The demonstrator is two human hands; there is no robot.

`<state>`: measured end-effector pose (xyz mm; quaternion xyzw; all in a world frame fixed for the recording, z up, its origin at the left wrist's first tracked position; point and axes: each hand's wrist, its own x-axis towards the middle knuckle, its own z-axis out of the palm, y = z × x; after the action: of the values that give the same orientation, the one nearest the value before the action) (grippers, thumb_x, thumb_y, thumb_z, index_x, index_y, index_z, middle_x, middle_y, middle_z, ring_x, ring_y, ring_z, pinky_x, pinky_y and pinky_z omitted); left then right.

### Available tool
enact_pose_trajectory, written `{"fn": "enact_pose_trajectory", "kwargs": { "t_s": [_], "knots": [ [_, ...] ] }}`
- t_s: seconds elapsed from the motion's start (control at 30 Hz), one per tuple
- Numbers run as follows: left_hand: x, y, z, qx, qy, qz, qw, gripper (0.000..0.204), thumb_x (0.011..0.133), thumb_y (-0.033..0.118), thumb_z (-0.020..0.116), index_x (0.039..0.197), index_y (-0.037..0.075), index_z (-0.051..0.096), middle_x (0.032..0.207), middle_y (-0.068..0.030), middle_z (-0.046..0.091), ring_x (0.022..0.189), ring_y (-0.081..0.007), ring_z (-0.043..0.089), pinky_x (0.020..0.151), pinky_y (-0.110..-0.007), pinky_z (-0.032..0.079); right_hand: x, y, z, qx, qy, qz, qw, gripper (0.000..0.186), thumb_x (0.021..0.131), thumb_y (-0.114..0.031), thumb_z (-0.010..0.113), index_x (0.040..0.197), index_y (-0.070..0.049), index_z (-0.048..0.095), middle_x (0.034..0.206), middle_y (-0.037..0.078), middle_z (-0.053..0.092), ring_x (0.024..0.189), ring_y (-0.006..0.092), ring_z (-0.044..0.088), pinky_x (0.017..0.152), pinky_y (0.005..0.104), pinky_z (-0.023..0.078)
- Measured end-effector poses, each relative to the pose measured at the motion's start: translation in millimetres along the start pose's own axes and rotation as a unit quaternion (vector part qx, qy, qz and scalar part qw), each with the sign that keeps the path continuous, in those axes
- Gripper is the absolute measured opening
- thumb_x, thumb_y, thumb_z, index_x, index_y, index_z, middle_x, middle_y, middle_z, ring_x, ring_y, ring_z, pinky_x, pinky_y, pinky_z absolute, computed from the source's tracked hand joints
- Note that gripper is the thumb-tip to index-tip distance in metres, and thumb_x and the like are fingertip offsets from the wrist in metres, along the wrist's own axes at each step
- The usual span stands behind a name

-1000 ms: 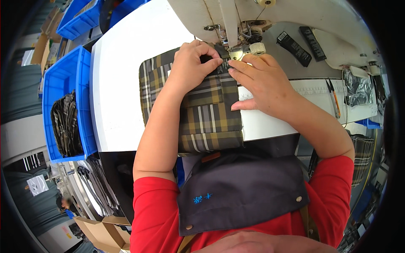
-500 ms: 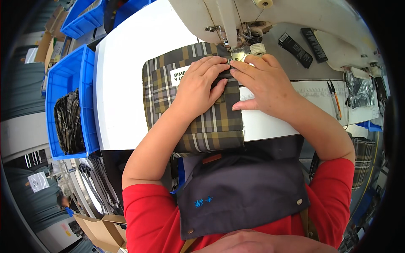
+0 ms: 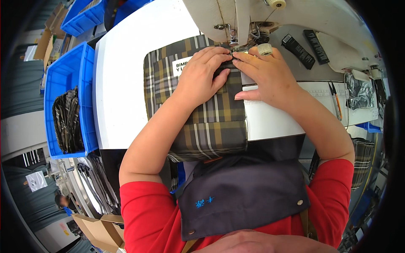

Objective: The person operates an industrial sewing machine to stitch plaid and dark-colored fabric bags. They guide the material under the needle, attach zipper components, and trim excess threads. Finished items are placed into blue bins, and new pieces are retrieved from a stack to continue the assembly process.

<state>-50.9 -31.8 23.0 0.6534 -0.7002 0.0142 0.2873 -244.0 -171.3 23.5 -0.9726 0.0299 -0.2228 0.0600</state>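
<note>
A checked fabric panel (image 3: 211, 134) in brown, black and white lies on the white sewing table, its near end hanging over the front edge. My left hand (image 3: 198, 82) rests flat on the panel, fingers stretched toward the presser foot (image 3: 234, 47), and partly covers a white label (image 3: 179, 68) with dark print. At the panel's right edge, my right hand (image 3: 272, 80) has its fingertips on the cloth beside the foot, thumb held apart. The sewing machine (image 3: 242, 19) stands over the fabric's far right corner. Between the fingertips, the seam is mostly hidden.
A blue bin (image 3: 87, 105) holding folded checked pieces (image 3: 67, 122) stands left of the table (image 3: 120, 97). Orange-handled snips (image 3: 336, 101) and a clear plastic bag (image 3: 360, 95) lie at the right. Two black packets (image 3: 298, 51) sit under the machine arm. An open cardboard box (image 3: 95, 232) stands lower left.
The checked panel has slid a little away from me under the presser foot, and both hands have moved with it. My hands keep nearly the same pose.
</note>
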Motion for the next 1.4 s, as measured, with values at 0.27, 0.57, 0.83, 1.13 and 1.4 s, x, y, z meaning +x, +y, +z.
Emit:
{"fn": "enact_pose_trajectory", "kwargs": {
  "t_s": [0.27,0.57,0.83,1.13,1.4],
  "knots": [
    [-1,-2,1,0.006,0.003,0.017,1.000,0.030,0.090,0.013,0.072,0.119,0.005,0.067,0.130,-0.0097,0.067,0.123,-0.0333,0.061,0.104,-0.042,0.050,-1,-1,1,0.005,0.007,0.009,1.000,0.070,0.070,-0.055,0.086,0.120,-0.008,0.070,0.129,0.003,0.066,0.115,0.0225,0.058,0.104,0.0399,0.041],
    [1,-6,2,0.015,0.003,0.013,1.000,0.027,0.092,0.015,0.071,0.116,0.004,0.069,0.129,-0.0094,0.068,0.123,-0.0330,0.061,0.104,-0.042,0.050,2,10,-16,0.211,0.025,0.247,0.945,0.037,0.096,-0.039,0.071,0.096,-0.002,0.075,0.097,0.006,0.073,0.080,0.0215,0.066,0.076,0.0310,0.051],
    [3,-7,3,0.021,0.007,0.014,1.000,0.027,0.092,0.016,0.070,0.116,0.004,0.069,0.131,-0.0090,0.068,0.124,-0.0322,0.061,0.104,-0.042,0.050,10,35,-17,0.331,0.166,0.306,0.877,0.044,0.104,-0.046,0.063,0.094,-0.005,0.076,0.071,-0.004,0.064,0.064,0.0046,0.049,0.061,0.0241,0.039],
    [-4,1,0,0.023,-0.006,0.010,1.000,0.029,0.092,0.015,0.070,0.119,0.005,0.069,0.131,-0.0088,0.068,0.124,-0.0311,0.061,0.105,-0.042,0.048,11,26,-22,0.310,0.170,0.320,0.879,0.042,0.103,-0.045,0.064,0.095,-0.006,0.077,0.069,-0.004,0.063,0.062,0.0055,0.047,0.059,0.0254,0.039],
    [-5,1,1,0.024,0.005,0.013,1.000,0.030,0.089,0.013,0.073,0.118,0.005,0.070,0.129,-0.0079,0.068,0.122,-0.0298,0.062,0.103,-0.041,0.048,4,14,2,0.068,0.039,0.081,0.994,0.036,0.091,-0.043,0.074,0.106,-0.010,0.074,0.076,0.005,0.064,0.078,0.0278,0.064,0.074,0.0383,0.049]
  ]
}}
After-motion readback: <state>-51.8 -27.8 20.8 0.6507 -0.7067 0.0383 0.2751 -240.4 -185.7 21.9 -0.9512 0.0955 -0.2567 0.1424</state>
